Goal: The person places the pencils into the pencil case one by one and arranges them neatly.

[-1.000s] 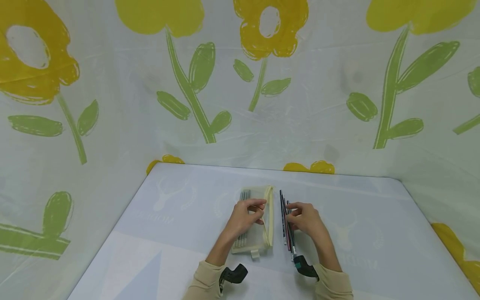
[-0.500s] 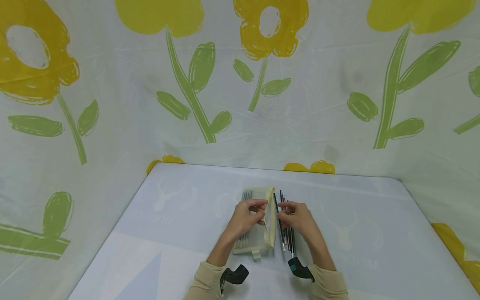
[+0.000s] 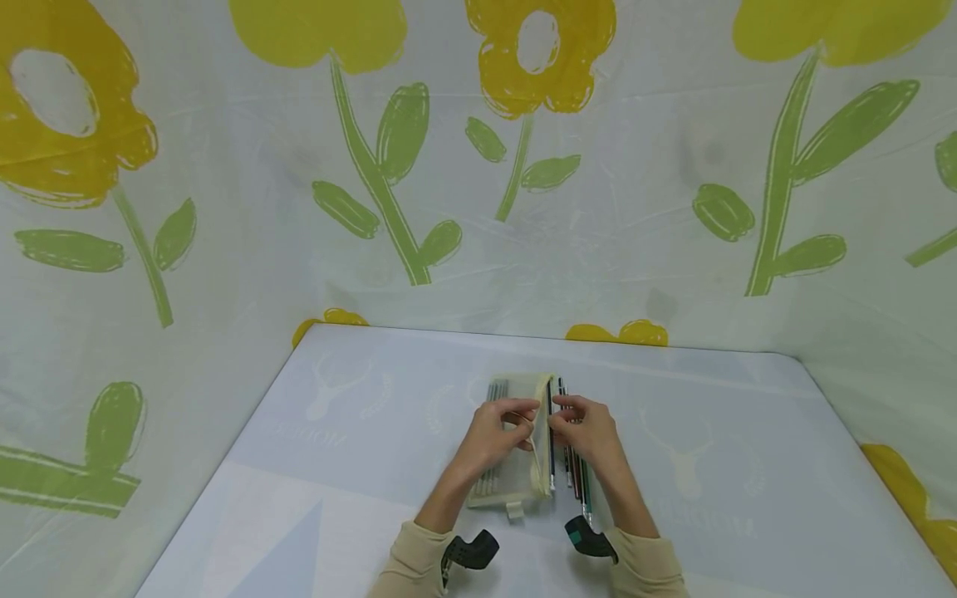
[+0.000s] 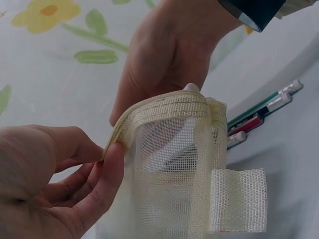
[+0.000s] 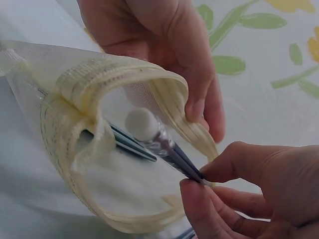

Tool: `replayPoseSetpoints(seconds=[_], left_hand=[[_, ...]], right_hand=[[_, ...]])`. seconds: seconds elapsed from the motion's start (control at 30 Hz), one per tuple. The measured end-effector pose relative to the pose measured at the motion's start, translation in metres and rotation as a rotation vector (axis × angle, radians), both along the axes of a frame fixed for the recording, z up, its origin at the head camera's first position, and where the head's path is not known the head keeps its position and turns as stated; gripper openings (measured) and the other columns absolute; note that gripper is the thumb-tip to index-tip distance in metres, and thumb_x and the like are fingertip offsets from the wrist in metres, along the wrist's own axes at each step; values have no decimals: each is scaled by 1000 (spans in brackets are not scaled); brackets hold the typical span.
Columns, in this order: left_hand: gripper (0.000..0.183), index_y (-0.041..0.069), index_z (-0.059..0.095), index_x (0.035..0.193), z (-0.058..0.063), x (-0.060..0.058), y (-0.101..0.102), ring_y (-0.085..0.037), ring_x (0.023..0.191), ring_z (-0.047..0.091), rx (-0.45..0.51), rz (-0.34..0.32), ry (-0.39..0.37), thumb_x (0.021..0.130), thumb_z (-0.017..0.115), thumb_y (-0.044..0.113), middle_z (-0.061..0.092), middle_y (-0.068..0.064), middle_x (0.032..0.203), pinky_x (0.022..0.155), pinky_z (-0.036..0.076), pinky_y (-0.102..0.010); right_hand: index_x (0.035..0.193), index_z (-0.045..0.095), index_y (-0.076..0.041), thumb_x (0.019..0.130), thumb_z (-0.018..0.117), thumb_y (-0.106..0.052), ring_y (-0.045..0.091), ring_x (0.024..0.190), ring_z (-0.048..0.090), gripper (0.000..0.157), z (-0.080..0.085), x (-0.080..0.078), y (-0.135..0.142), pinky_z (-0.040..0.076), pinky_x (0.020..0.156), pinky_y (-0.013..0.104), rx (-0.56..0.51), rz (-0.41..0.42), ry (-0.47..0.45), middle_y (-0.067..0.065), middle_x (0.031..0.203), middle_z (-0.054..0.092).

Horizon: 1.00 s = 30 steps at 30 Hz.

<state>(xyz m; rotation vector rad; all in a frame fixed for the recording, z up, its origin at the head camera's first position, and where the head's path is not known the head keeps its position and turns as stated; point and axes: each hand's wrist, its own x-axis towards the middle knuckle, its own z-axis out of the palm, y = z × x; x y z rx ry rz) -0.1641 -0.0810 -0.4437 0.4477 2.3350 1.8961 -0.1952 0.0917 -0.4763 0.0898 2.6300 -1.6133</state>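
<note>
On the white tabletop (image 3: 329,507), printed with faint deer heads, a pale-yellow mesh pouch with a zippered edge and a short fabric tab (image 4: 167,199) is found lying, its mouth spread apart. The zippered edge is pinched by the fingers of the left hand (image 3: 499,428). A dark slim pencil with a white eraser and silver ferrule (image 5: 164,145) is grasped between the thumb and fingers of the right hand (image 3: 586,425), and is held along the mouth; whether the rim has been passed cannot be told. Several slim grey rods (image 3: 497,390) are seen within the pouch. Loose green, red and dark eraser-tipped pencils (image 4: 256,118) are laid just beside it, near the right hand.
</note>
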Motion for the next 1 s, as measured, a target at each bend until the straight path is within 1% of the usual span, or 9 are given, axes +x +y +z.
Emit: replayPoseSetpoints(seconds=[0.3, 0.6, 0.73, 1.0], left_hand=[[35, -14, 59, 124, 2, 2, 1, -48, 79, 67, 14, -10, 2, 90, 52, -11, 63, -34, 107, 71, 62, -55], [35, -14, 60, 123, 2, 2, 2, -45, 83, 66, 12, -9, 13, 89, 52, -11, 64, -33, 106, 71, 61, -57], [35, -13, 61, 123, 2, 2, 1, -45, 82, 66, 16, -9, 13, 90, 52, -11, 63, -33, 106, 70, 61, -56], [35, -14, 60, 123, 2, 2, 0, -45, 85, 65, 21, -15, 6, 90, 51, -11, 62, -34, 108, 71, 62, -55]], right_hand=[[123, 65, 2, 82, 64, -5, 17, 62, 70, 42, -1, 0, -4, 65, 58, 28, -11, -18, 17, 18, 92, 71], [123, 65, 1, 83, 65, -7, 18, 63, 71, 41, -1, 1, -4, 65, 59, 29, -3, -26, 19, 17, 93, 71], [123, 65, 0, 83, 66, -8, 18, 63, 70, 40, -2, 1, -5, 65, 59, 29, -10, -31, 17, 17, 94, 71], [124, 64, 0, 85, 68, -10, 19, 62, 72, 41, -2, 2, -4, 65, 59, 28, -78, -17, 3, 19, 95, 71]])
